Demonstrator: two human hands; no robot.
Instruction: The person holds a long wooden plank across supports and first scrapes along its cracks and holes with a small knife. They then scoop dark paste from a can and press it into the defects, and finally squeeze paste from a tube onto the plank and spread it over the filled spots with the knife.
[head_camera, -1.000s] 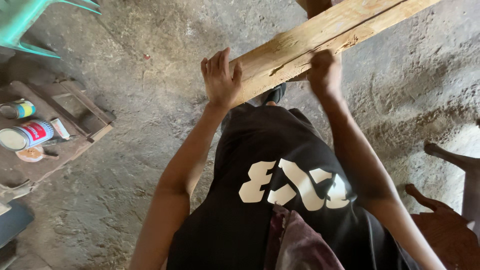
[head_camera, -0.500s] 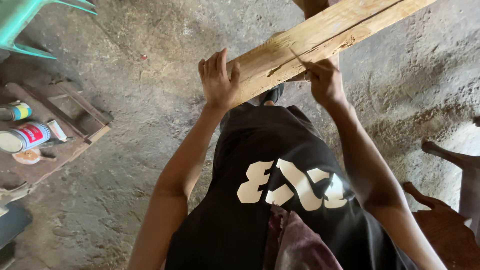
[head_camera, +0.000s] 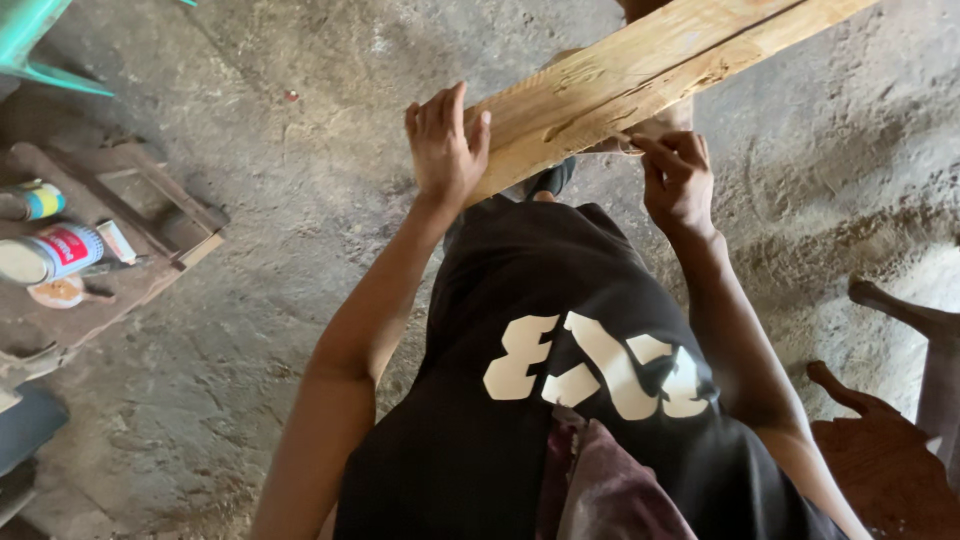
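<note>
Around us on the concrete floor (head_camera: 250, 330) lie a wooden tray (head_camera: 120, 250) with 2 cans (head_camera: 50, 255) at the left edge, a green chair (head_camera: 30, 40) in the top left corner, and dark carved wood (head_camera: 890, 430) at the right edge. We hold a plank (head_camera: 650, 70) above the floor; its long axis runs from our left hand up to the top right corner. Our left hand (head_camera: 445, 150) wraps the plank's near end, fingers over the top. Our right hand (head_camera: 680, 180) pinches narrowly at its lower edge; what it grips we cannot tell.
</note>
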